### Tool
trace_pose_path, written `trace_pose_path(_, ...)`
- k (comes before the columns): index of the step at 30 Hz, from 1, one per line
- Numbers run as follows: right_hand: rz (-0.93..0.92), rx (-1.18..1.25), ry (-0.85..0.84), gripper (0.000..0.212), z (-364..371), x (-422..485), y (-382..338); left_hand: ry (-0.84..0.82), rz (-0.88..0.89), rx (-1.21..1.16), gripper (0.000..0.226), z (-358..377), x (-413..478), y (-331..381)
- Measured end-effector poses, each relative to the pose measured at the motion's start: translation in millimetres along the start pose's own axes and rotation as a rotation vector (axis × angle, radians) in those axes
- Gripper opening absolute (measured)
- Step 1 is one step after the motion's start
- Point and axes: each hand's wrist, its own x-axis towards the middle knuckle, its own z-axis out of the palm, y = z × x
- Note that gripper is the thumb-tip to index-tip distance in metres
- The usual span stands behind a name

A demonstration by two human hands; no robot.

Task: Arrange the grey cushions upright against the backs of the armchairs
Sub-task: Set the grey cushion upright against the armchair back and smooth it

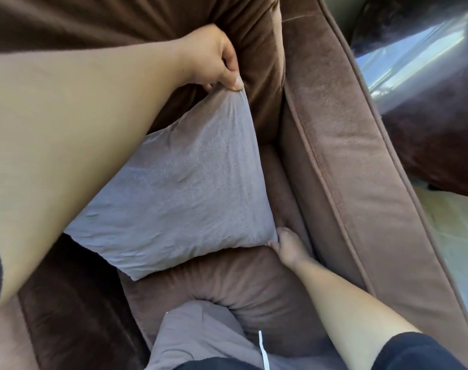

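Your left hand [214,60] pinches the top corner of the square grey fabric cushion [179,188] between thumb and fingers, pulling it up against the dark brown velvet back cushion [136,20] of the armchair. Your right hand [287,245] grips the cushion's lower right corner, fingers curled around it, just beside the lighter brown padded armrest [361,169]. The cushion leans tilted, its bottom edge resting on the brown seat cushion [227,287]. Your knee, in grey trousers [201,335] with a white drawstring [263,348], presses into the front of the seat.
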Motion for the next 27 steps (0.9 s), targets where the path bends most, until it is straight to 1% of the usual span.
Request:
trace_pose_path(1, 0.046, 0.117, 0.018, 0.019, -3.1, -4.7, -2.0, 0.007, 0.009, 0.005, 0.02, 0.5, -3.4, 1.6)
trace_pose_path(3, 0.14, 0.308, 0.061, 0.023, -12.3, -15.9, -8.9, 0.011, 0.033, 0.021, 0.021, 0.8, -11.9, 5.5)
trace_pose_path(5, 0.171, 0.342, 0.119, 0.026, -25.3, -30.2, -20.1, 0.01, 0.046, 0.039, 0.023, 2.0, -22.8, 10.7)
trace_pose_path(7, 0.151, 0.299, 0.21, 0.038, -40.0, -45.6, -35.7, 0.056, 0.082, 0.131, 0.023, 6.9, -39.7, 18.0)
trace_pose_path(9, 0.08, 0.289, 0.307, 0.043, -57.4, -61.8, -59.3, 0.165, 0.151, 0.203, 0.025, 16.1, -62.0, 18.2)
trace_pose_path(11, -0.05, 0.269, 0.39, 0.036, -76.3, -79.0, -91.5, 0.225, 0.198, 0.164, 0.034, 24.7, -91.2, 7.7)
trace_pose_path(13, -0.215, 0.208, 0.463, 0.027, -94.3, -95.6, -130.0, 0.272, 0.225, 0.184, 0.044, 29.7, -123.8, -12.3)
trace_pose_path(14, -0.306, 0.166, 0.495, 0.024, -101.3, -103.5, -151.1, 0.297, 0.221, 0.195, 0.048, 31.4, -141.0, -25.6)
trace_pose_path(16, -0.497, 0.051, 0.572, 0.025, -110.5, -114.8, -195.6, 0.34, 0.193, 0.229, 0.054, 35.5, -174.8, -56.4)
trace_pose_path(18, -0.676, -0.154, 0.664, 0.03, -108.7, -119.1, -238.3, 0.402, 0.205, 0.365, 0.058, 44.8, -205.7, -88.5)
trace_pose_path(20, -0.814, -0.41, 0.726, 0.04, -94.5, -119.3, -274.1, 0.478, 0.217, 0.526, 0.062, 55.1, -229.5, -119.6)
trace_pose_path(21, -0.876, -0.513, 0.717, 0.048, -83.8, -117.0, -287.1, 0.492, 0.208, 0.586, 0.065, 57.9, -239.3, -133.0)
trace_pose_path(24, -1.001, -0.75, 0.614, 0.078, -49.0, -103.9, -306.0, 0.44, 0.149, 0.706, 0.08, 62.7, -261.2, -168.2)
trace_pose_path(26, -0.985, -0.912, 0.534, 0.099, -35.3, -90.4, -307.1, 0.415, 0.09, 0.726, 0.092, 64.3, -269.5, -189.6)
trace_pose_path(27, -0.948, -0.966, 0.506, 0.109, -33.1, -84.0, -306.8, 0.414, 0.054, 0.726, 0.097, 64.3, -272.8, -198.9)
